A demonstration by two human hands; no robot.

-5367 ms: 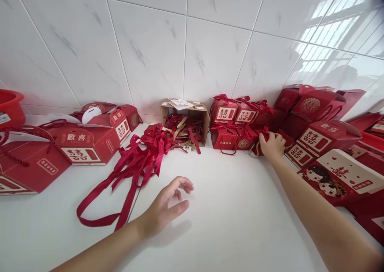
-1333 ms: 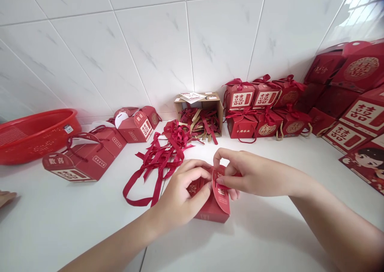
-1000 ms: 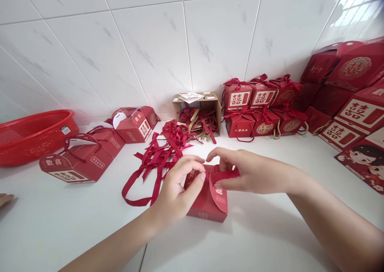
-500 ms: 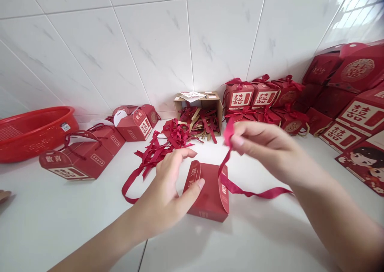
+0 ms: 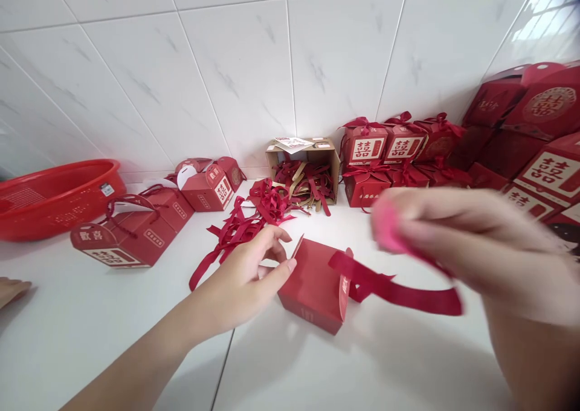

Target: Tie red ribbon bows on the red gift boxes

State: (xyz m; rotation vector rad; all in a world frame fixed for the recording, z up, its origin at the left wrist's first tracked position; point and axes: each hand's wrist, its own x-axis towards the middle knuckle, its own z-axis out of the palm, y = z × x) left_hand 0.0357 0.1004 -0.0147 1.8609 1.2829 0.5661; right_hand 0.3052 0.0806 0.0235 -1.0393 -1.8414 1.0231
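Observation:
A small red gift box [image 5: 312, 284] stands on the white tabletop, with a side flap tilted outward at its right. At its left edge is my left hand [image 5: 258, 278], fingers curved and apart from the thumb; the thumb tip reaches the box's edge, though I cannot tell how firmly it touches. My right hand [image 5: 457, 242], smeared by motion, pinches a red ribbon [image 5: 408, 293] to the right of the box. The ribbon's wide loop hangs below that hand and runs back to the box's right flap.
A heap of red ribbons [image 5: 244, 217] lies behind my left hand, before a cardboard carton [image 5: 336, 163] of ribbon strips. Red handled boxes [image 5: 158, 229] and a red plastic basket [image 5: 67, 199] stand left. Bow-tied boxes [image 5: 365, 148] are stacked right. Another person's hand [image 5: 13, 291] shows at far left.
My right hand has moved right and nearer, drawing the ribbon away from above the box. My left thumb has gone from over the top to the left edge. The right flap now leans outward.

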